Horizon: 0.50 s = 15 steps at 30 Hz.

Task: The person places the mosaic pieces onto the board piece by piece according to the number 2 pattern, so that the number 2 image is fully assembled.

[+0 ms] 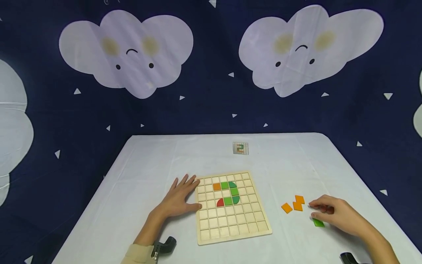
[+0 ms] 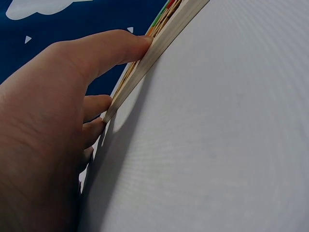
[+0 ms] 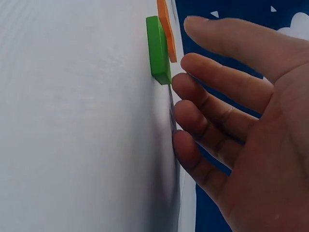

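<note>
A wooden grid board (image 1: 240, 220) lies on the table with several colored tiles set in its cells, among them an orange square (image 1: 216, 187), a red quarter-round (image 1: 220, 202) and a green square (image 1: 228, 201). My left hand (image 1: 178, 200) rests at the board's left side, fingers spread, thumb and fingertips touching its edge. To the right, my right hand (image 1: 339, 214) hovers with loosely bent fingers and nothing between them. Just below its thumb lies a loose green tile (image 1: 318, 223), which the right wrist view shows as a thick green block (image 3: 157, 50) beside the fingertips.
Several loose orange tiles (image 1: 298, 206) lie between the board and my right hand. A small pattern card (image 1: 240, 148) with a grid figure sits near the table's far edge. Behind the white table (image 1: 158, 157) hangs a dark blue cloth (image 1: 211, 110) with clouds.
</note>
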Each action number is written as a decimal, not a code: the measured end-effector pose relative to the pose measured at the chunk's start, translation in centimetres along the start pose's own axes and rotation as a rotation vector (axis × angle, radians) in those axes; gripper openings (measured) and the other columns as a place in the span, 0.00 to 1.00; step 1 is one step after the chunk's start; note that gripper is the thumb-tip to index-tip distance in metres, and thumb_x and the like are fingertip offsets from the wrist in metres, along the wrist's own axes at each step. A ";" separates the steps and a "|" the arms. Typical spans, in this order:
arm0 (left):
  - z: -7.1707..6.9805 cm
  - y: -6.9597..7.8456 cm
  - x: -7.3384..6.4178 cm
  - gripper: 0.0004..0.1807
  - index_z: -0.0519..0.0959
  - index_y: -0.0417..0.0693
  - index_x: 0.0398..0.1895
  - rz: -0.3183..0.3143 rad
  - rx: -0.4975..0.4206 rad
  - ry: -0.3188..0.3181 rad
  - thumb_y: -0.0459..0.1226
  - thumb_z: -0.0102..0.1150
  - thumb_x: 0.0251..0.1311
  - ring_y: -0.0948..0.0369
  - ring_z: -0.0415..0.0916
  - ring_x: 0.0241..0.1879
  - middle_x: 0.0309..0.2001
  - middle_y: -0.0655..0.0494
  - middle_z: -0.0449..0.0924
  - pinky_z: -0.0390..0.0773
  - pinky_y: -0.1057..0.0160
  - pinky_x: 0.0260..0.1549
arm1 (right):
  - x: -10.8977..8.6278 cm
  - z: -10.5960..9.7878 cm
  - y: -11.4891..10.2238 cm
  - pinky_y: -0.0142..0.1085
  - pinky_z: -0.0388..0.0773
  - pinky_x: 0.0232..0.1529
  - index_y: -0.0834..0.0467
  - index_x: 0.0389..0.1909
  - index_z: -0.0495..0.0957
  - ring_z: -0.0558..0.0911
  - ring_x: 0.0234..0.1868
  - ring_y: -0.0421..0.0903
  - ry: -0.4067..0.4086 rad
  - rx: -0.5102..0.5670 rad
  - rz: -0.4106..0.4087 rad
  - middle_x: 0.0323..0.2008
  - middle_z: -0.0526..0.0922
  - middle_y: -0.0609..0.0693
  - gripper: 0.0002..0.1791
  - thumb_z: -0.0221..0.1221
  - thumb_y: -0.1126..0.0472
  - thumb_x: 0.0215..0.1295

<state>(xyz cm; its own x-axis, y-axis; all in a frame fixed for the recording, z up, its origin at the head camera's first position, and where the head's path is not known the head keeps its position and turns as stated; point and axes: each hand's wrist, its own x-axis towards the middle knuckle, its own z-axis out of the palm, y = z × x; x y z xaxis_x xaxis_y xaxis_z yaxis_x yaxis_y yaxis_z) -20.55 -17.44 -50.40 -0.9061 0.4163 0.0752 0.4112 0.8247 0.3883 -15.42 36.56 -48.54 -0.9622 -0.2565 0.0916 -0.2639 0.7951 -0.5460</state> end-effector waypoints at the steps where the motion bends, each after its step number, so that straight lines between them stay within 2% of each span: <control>1: 0.0 0.0 0.0 0.51 0.59 0.55 0.74 -0.002 -0.001 0.000 0.68 0.58 0.48 0.57 0.37 0.74 0.74 0.59 0.50 0.34 0.50 0.70 | -0.1 0.0 0.0 0.28 0.74 0.33 0.45 0.41 0.83 0.75 0.32 0.35 0.002 0.005 -0.007 0.36 0.80 0.37 0.15 0.70 0.48 0.53; 10: -0.1 0.0 0.0 0.51 0.59 0.55 0.74 0.001 0.006 -0.005 0.67 0.58 0.48 0.57 0.37 0.74 0.74 0.59 0.49 0.34 0.50 0.70 | -0.5 0.3 -0.1 0.23 0.69 0.38 0.43 0.44 0.82 0.74 0.36 0.37 0.003 0.028 -0.098 0.39 0.78 0.38 0.20 0.73 0.50 0.49; 15: 0.0 0.0 0.0 0.51 0.60 0.55 0.74 -0.002 0.007 -0.004 0.67 0.58 0.47 0.56 0.37 0.74 0.74 0.59 0.50 0.34 0.50 0.70 | -0.6 0.4 0.0 0.21 0.66 0.39 0.41 0.41 0.83 0.74 0.37 0.37 0.001 0.033 -0.118 0.39 0.78 0.37 0.17 0.74 0.51 0.48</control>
<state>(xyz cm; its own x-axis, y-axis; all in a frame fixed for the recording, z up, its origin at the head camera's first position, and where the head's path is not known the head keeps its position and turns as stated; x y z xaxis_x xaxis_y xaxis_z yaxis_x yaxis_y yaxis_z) -20.55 -17.42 -50.35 -0.9067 0.4158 0.0705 0.4097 0.8284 0.3819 -14.78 36.51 -48.97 -0.9246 -0.3466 0.1582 -0.3733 0.7406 -0.5588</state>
